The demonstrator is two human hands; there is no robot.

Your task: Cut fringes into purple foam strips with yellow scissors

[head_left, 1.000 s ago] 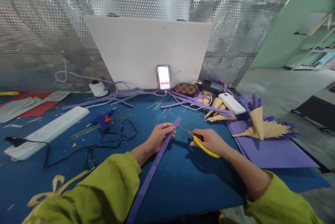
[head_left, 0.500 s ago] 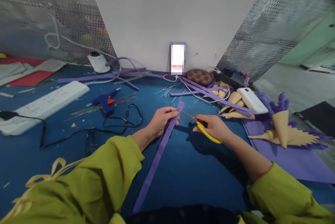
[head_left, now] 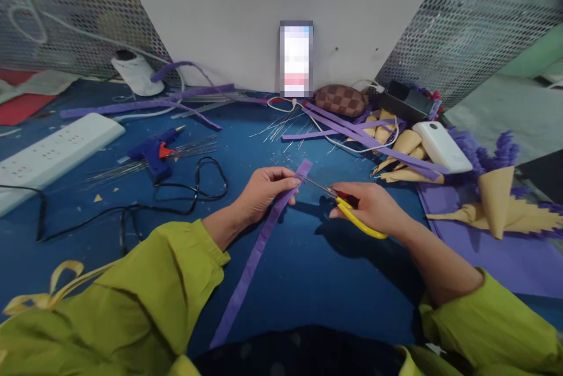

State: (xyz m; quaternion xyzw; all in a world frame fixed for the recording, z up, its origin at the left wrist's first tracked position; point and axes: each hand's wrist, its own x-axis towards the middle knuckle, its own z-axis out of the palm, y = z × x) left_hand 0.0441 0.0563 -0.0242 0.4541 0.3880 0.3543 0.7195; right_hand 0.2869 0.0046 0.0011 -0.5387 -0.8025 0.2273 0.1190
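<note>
A long purple paper strip (head_left: 254, 260) runs from the near edge of the table up to my left hand (head_left: 269, 193), which pinches it close to its far end. My right hand (head_left: 372, 207) grips yellow-handled scissors (head_left: 361, 224), its fingers in and around the loops. The scissor blades point left and meet the strip just beyond my left fingertips. Whether the blades are parted at the paper is too small to tell.
On the left lie a white power strip (head_left: 53, 156), a blue glue gun (head_left: 153, 156) and its black cord. A phone (head_left: 296, 59) leans at the back. Purple strips (head_left: 365, 144), a white power bank (head_left: 442, 146) and a paper-wrapped purple flower (head_left: 497, 194) lie to the right.
The camera view has shifted, so the back items appear higher and more spread out. Both hands keep their hold on the strip and the scissors, with the blades still at the strip's far end.
</note>
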